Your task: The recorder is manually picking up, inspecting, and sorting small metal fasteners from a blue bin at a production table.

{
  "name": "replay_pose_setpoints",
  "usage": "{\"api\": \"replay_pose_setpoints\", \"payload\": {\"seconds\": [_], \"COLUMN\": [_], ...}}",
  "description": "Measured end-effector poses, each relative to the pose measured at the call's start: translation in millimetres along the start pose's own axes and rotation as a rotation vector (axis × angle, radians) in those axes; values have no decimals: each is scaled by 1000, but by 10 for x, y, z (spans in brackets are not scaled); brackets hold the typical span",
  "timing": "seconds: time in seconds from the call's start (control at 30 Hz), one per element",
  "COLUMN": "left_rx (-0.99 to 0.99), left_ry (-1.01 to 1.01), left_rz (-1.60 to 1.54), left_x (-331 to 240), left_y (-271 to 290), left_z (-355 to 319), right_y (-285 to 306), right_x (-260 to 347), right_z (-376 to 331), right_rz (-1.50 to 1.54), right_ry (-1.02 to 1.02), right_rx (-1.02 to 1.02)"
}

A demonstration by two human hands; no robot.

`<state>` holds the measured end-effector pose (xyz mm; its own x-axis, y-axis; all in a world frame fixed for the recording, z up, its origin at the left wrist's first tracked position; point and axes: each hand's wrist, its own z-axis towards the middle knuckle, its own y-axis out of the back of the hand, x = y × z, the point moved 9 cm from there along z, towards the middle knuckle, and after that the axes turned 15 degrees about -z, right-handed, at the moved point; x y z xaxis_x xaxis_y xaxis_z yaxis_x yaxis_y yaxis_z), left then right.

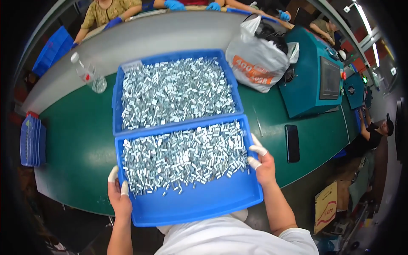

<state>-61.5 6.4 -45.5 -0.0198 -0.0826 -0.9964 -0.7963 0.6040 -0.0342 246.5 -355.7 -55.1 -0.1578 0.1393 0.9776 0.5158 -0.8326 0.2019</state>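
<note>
Between my two hands is a blue plastic tray (191,208), held by its short sides. Small shiny metal cylinders (182,157) cover its far part, while the near strip of its floor is bare. My left hand (119,193) grips the left wall, with white finger cots on its fingers. On the right wall my right hand (263,163) is closed, also wearing white finger cots. The tray's far edge meets a second blue tray (115,106) on the green table, which is full of similar metal pieces (176,91).
Right of the trays stand a grey plastic bag (250,59), a teal machine with a screen (310,80) and a black phone (292,143). A clear bottle (91,76) and stacked blue bins (33,140) are at left. Gloved co-workers (108,12) sit behind the grey partition (182,34).
</note>
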Motion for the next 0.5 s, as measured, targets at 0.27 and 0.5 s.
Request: {"api": "replay_pose_setpoints", "payload": {"seconds": [0.27,0.5], "left_rx": [19,39], "left_ry": [-66,-24], "left_rz": [-40,-77], "left_x": [-12,-127], "left_y": [-26,-77], "left_z": [96,132], "right_y": [-4,-48], "right_x": [1,90], "right_z": [57,4], "right_rz": [35,28], "right_ry": [6,74], "right_rx": [23,33]}}
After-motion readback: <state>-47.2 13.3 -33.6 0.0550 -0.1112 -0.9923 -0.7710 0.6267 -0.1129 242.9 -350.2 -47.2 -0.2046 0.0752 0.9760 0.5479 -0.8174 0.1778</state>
